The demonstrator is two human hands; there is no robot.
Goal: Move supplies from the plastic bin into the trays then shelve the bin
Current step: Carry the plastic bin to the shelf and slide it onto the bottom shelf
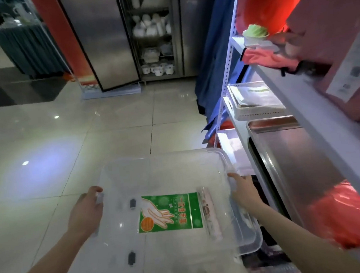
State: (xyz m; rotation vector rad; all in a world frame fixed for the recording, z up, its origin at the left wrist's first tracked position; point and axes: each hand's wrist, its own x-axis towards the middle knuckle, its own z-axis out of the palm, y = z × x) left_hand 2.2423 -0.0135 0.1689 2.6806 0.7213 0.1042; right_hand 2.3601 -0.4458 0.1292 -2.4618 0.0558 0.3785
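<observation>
Head view: clear plastic bin (167, 176) held above floor beside shelving, left hand (87, 206) and right hand (243, 188) clamped on opposite rims. Glove packet (170, 212) and roll (209, 212) inside. Likely light, flexible, slick; rim grip best.

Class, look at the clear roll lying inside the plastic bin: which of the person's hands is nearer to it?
Right. The right hand grips the bin's right rim, just beside the roll. The left hand grips the opposite rim, beyond the green glove packet.
</observation>
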